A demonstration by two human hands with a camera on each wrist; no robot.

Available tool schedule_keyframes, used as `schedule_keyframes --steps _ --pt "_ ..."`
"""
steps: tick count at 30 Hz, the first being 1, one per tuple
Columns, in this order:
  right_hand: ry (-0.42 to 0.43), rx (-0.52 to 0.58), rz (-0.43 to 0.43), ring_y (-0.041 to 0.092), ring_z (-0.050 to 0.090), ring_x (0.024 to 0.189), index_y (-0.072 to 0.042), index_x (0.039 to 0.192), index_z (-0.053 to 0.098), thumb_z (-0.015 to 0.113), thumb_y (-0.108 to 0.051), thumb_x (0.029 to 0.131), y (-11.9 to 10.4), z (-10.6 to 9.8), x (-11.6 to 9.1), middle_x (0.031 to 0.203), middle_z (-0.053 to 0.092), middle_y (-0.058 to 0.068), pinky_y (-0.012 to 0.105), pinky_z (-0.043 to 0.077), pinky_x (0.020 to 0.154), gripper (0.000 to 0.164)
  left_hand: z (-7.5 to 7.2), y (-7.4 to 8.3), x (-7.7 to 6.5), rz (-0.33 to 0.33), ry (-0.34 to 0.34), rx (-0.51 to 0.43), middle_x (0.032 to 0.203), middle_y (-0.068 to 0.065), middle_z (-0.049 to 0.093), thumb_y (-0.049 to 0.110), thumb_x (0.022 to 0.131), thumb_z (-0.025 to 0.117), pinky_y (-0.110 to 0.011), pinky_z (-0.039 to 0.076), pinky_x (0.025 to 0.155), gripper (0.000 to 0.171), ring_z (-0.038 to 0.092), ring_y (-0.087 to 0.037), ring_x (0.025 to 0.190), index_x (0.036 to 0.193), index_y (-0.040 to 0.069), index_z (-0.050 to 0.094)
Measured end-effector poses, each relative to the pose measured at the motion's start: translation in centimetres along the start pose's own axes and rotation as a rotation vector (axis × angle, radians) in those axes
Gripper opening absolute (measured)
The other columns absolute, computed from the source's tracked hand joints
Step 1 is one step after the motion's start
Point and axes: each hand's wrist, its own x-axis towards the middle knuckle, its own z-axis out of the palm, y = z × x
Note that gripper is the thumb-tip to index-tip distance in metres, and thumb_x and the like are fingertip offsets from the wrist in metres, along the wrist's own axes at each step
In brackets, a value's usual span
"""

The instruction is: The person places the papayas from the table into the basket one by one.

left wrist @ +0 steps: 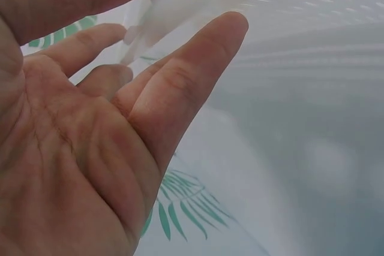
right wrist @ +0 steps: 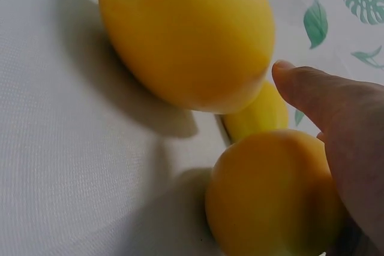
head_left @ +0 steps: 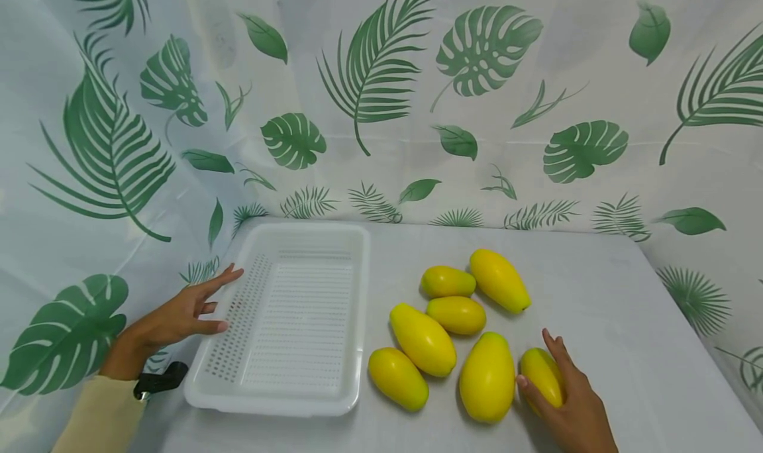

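A white perforated plastic basket (head_left: 301, 320) stands on the left of the table. My left hand (head_left: 179, 314) is at its left rim, fingers extended and spread; in the left wrist view, the fingers (left wrist: 174, 88) lie close along the pale basket wall. At the right, my right hand (head_left: 575, 393) reaches over a yellow papaya (head_left: 541, 377) with a greenish end, thumb on its left side and fingers extended along its right. The right wrist view has this papaya (right wrist: 270, 196) below the outstretched thumb (right wrist: 306, 85). A larger papaya (head_left: 487, 380) lies just left of the hand.
Several more yellow papayas lie between the basket and the right hand, including one at the front (head_left: 398, 379) and one at the back (head_left: 499, 281). A white cloth (head_left: 620, 294) covers the table. Leaf-printed sheeting (head_left: 393, 175) rises behind and on both sides.
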Motion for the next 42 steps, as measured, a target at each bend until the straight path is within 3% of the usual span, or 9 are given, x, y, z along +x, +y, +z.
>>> schedule_keyframes --steps 5,8,13,15,20,26,33,37,42 --pt "0.004 -0.003 0.005 0.064 0.022 0.152 -0.031 0.172 -0.002 0.056 -0.081 0.093 0.1 0.0 0.0 0.176 -0.001 0.024 0.082 0.023 0.117 0.110 0.2 0.0 0.2 -0.001 0.003 0.008 0.178 -0.020 -0.012 0.004 0.094 0.072 -0.037 0.066 0.085 0.096 0.069 -0.034 0.122 0.171 0.006 0.013" --pt "0.016 -0.003 -0.003 0.064 0.023 0.151 -0.029 0.172 0.001 0.058 -0.080 0.093 0.1 0.1 -0.2 0.176 0.001 0.025 0.082 0.023 0.116 0.110 0.3 0.2 0.3 0.006 0.026 0.087 0.179 -0.022 -0.006 0.006 0.094 0.073 -0.034 0.063 0.091 0.095 0.062 -0.041 0.130 0.171 0.007 0.017" --pt "0.023 0.021 -0.018 0.063 0.022 0.152 -0.029 0.173 0.005 0.060 -0.078 0.093 0.1 0.1 -0.5 0.176 0.003 0.026 0.082 0.023 0.117 0.109 0.5 0.4 0.5 0.036 0.060 0.185 0.178 -0.025 0.002 0.009 0.092 0.076 -0.064 0.051 0.107 0.094 0.038 -0.060 0.147 0.170 0.008 0.023" --pt "0.015 0.031 -0.004 0.062 0.021 0.154 -0.030 0.173 0.005 0.060 -0.079 0.092 0.1 0.1 -0.5 0.177 0.002 0.024 0.081 0.022 0.118 0.110 0.7 0.4 0.6 0.031 0.057 0.163 0.178 -0.024 0.000 0.009 0.092 0.075 -0.073 0.049 0.104 0.094 0.039 -0.064 0.145 0.170 0.008 0.022" --pt "0.026 0.046 0.041 0.057 0.019 0.158 -0.031 0.173 0.010 0.066 -0.081 0.087 -0.1 0.5 -0.4 0.177 0.003 0.022 0.078 0.020 0.122 0.114 1.1 0.5 0.7 -0.002 0.050 0.106 0.179 -0.021 -0.001 0.010 0.093 0.075 -0.061 0.058 0.098 0.095 0.050 -0.061 0.137 0.171 0.011 0.021" --pt "0.064 0.083 0.049 0.053 0.023 0.159 -0.030 0.171 0.023 0.077 -0.075 0.082 -0.2 1.0 -0.6 0.178 0.013 0.020 0.075 0.024 0.122 0.114 1.4 0.2 0.9 0.002 0.056 0.121 0.179 -0.021 0.001 0.013 0.094 0.074 -0.073 0.052 0.102 0.093 0.040 -0.068 0.142 0.171 0.017 0.023" --pt "0.058 0.113 0.085 0.052 0.029 0.157 -0.032 0.170 0.027 0.079 -0.075 0.080 0.1 0.9 -0.4 0.177 0.020 0.017 0.073 0.027 0.124 0.112 1.3 -0.9 1.2 0.006 0.000 -0.043 0.174 -0.027 0.020 0.006 0.097 0.069 -0.041 0.064 0.092 0.092 0.060 -0.045 0.136 0.172 0.018 0.017" --pt "0.051 0.155 0.123 0.050 0.033 0.155 -0.034 0.170 0.026 0.079 -0.074 0.081 0.3 0.8 -0.5 0.176 0.027 0.014 0.071 0.029 0.124 0.110 1.3 -1.3 1.3 0.008 -0.048 -0.155 0.165 -0.032 0.036 -0.001 0.099 0.065 -0.042 0.065 0.094 0.093 0.065 -0.035 0.132 0.173 0.017 0.012" --pt "0.078 0.187 0.120 0.049 0.037 0.153 -0.035 0.169 0.027 0.079 -0.069 0.085 0.3 0.6 -0.7 0.173 0.034 0.013 0.071 0.032 0.122 0.105 1.3 -1.7 1.5 0.040 -0.070 -0.191 0.163 -0.030 0.042 -0.005 0.099 0.063 -0.042 0.064 0.096 0.092 0.065 -0.032 0.132 0.173 0.015 0.010"
